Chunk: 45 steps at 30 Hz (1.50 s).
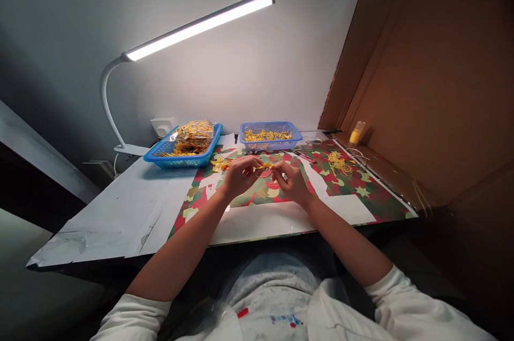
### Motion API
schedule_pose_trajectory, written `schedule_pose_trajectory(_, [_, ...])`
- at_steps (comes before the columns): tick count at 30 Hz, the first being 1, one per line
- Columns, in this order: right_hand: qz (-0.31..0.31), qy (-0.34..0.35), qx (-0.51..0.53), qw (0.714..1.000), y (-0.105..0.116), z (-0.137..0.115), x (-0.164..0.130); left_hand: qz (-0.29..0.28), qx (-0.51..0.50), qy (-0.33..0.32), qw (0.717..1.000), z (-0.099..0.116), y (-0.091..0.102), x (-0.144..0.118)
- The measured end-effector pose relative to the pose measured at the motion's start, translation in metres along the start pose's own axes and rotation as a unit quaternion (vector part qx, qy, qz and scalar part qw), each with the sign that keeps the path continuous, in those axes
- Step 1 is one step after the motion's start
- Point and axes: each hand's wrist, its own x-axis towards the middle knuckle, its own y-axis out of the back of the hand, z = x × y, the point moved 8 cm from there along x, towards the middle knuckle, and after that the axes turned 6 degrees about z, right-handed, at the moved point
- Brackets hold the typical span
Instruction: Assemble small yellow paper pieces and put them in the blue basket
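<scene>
Both forearms reach over the table [120, 212]; my left hand [237, 176] and right hand [294, 180] pinch a small gold ornament [265, 166] between them above the mat. It looks light, flimsy; fingertip grip at its ends suits.

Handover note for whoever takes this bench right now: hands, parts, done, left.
Left hand and right hand: both raised just above the patterned mat, pinching one small gold piece between their fingertips.
Parts: left blue basket piled with gold pieces, some in a clear bag; right blue basket holds a shallow layer. A few loose gold pieces lie by the left basket; a tangle of gold thread lies on the mat to the right.
Done: cannot tell which pile is finished.
Left: the piece in hand is mid-work.
</scene>
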Motion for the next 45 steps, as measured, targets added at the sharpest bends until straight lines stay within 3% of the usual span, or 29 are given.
schedule_pose_trajectory(13, [0.001,0.006,-0.003,1.0,0.002,-0.003,0.0,0.016,0.006,-0.03,0.999,0.006,0.001,-0.003])
schedule_pose_trajectory(18, [-0.001,0.01,-0.006,1.0,0.002,-0.003,0.0,0.027,-0.01,0.003,1.0,-0.001,0.003,-0.003])
schedule_pose_trajectory(39, [-0.011,0.016,-0.028,0.999,0.001,-0.003,-0.001,-0.013,-0.015,0.005,1.0,-0.001,-0.004,-0.004])
schedule_pose_trajectory(45, [-0.012,0.006,-0.001,1.0,0.001,-0.002,0.0,-0.037,-0.11,0.076,0.99,-0.014,-0.01,-0.005])
